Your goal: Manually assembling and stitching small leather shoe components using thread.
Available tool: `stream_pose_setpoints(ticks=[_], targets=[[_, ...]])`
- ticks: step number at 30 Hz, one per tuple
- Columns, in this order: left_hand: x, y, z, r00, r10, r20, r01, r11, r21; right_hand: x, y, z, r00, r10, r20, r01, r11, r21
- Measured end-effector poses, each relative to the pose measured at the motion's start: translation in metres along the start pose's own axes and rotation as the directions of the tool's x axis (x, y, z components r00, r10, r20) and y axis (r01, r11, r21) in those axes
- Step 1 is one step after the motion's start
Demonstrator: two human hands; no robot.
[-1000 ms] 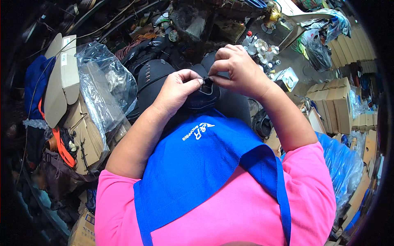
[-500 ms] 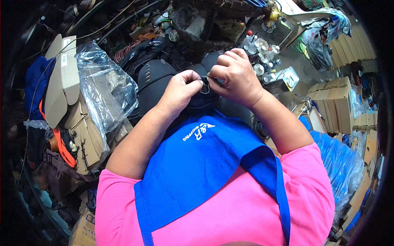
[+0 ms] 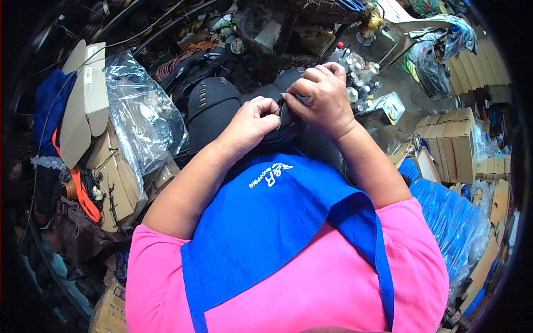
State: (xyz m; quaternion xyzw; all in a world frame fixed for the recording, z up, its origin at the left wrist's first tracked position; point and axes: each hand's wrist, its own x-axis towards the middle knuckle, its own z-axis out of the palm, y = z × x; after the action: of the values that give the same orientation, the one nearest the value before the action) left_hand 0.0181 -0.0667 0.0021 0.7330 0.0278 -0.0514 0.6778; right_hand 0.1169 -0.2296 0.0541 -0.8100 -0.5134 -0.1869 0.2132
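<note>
On my lap, above the blue apron (image 3: 244, 222), lie black pieces that look like leather, one with a row of pale stitches (image 3: 203, 94). My left hand (image 3: 252, 123) is closed in a pinch, thumb pressed against the bent forefinger. My right hand (image 3: 323, 101) sits higher and to the right, its thumb and forefinger pinched together. A thin thread (image 3: 281, 114) runs between the two pinches, just over the black material. Its ends are hidden by my fingers, and any needle is too small to make out.
Clear plastic sheeting (image 3: 141, 111) and cardboard (image 3: 114, 177) lie to the left. At the upper right stand several bottles (image 3: 361, 75) and a tin (image 3: 388, 108). Stacked cardboard (image 3: 449, 147) and blue plastic-wrapped goods (image 3: 449, 225) are on the right.
My hands have drawn slightly apart: the left pinch has gone lower, the right a little higher. The small thread loop between them now looks straighter.
</note>
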Motion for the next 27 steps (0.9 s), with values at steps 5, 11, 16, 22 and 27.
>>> stream_pose_setpoints(ticks=[5,11,16,22,27], targets=[[-0.004,0.013,-0.004,0.988,-0.088,-0.124,0.031,0.915,-0.403,-0.004,0.012,-0.01,0.984,0.077,0.158,-0.122,0.947,0.296],[0.0,0.011,0.002,0.988,-0.022,-0.156,-0.016,0.971,-0.24,-0.006,0.001,-0.011,1.0,-0.01,-0.012,0.012,0.993,0.119],[0.001,0.022,0.005,0.995,-0.096,-0.036,0.079,0.942,-0.328,-0.008,-0.004,-0.003,0.997,-0.044,-0.065,0.047,0.998,0.05],[0.002,0.007,0.01,0.996,0.018,-0.083,-0.026,0.995,-0.1,-0.009,-0.008,0.005,0.992,0.071,-0.101,-0.068,0.997,0.035],[0.0,0.006,0.005,0.981,0.149,-0.121,-0.14,0.987,0.081,-0.006,-0.007,0.01,0.991,0.1,-0.092,-0.098,0.995,0.021]])
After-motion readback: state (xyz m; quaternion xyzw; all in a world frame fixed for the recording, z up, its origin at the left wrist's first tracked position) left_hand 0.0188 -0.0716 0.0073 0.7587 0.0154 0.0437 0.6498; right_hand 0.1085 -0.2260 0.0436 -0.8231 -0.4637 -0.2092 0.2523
